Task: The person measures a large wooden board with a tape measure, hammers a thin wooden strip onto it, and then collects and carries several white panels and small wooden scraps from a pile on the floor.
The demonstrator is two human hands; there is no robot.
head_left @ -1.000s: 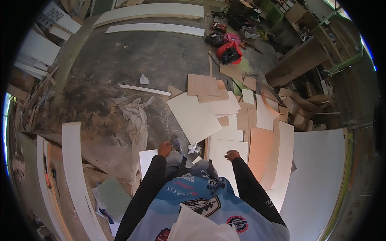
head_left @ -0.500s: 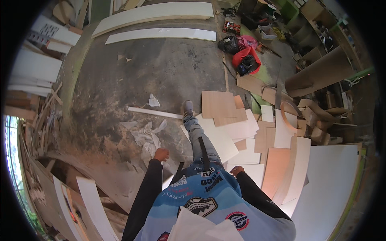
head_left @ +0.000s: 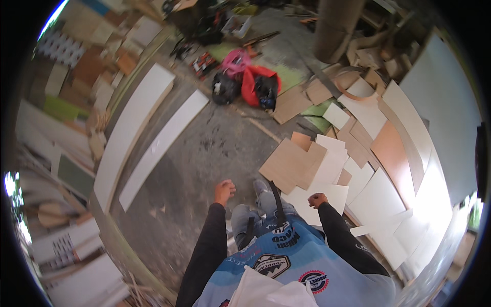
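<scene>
My left hand hangs in front of my body above the grey floor, empty, its fingers loosely bent and slightly apart. On the other side, my right hand is held with its fingers curled in, and I see nothing in it. It hovers over a white panel lying on the floor, not visibly touching it. A pile of light brown plywood sheets lies just ahead, between and beyond my hands.
Two long white boards lie to the left. Ahead are a red bag, a black plastic bag and a clear bin. A large brown roll stands at the back. Panels and offcuts cover the right side.
My view has turned right, so the bags and long boards have shifted left in the picture. Both hands appear further forward, and my legs have changed position as in a step.
</scene>
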